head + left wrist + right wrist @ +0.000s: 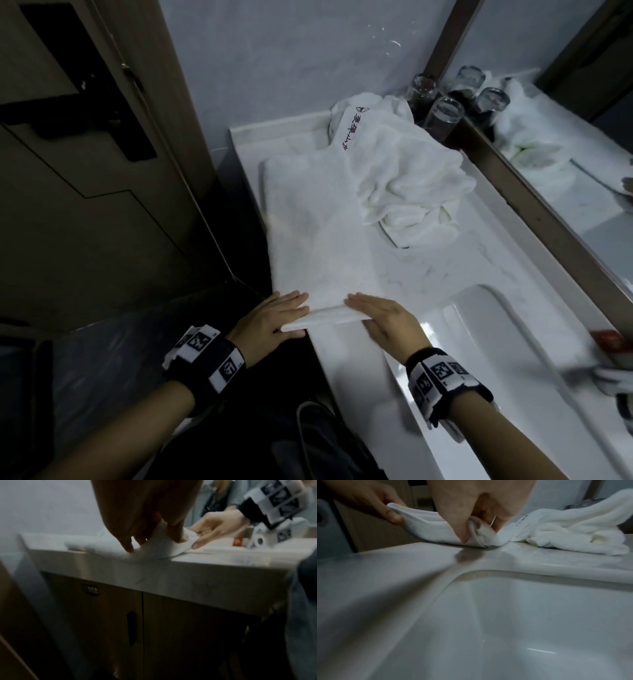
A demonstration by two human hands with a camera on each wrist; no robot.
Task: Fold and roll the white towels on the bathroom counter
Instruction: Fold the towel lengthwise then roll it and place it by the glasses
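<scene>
Both hands, left hand [274, 318] and right hand [383, 318], pinch the flat towel's [308, 219] curled near edge.

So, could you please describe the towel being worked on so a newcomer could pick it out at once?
Start at the white sink set into the marble counter; just left of it a flat towel stretches along the counter's front edge. Unlike the crumpled towel with red lettering heaped behind it, it lies smooth, and the left hand and right hand are turning up its near end.

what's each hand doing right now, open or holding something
Left hand: grips the near edge of the folded white towel, thumb under, fingers on top.
Right hand: pinches the same edge, starting the roll.
</scene>
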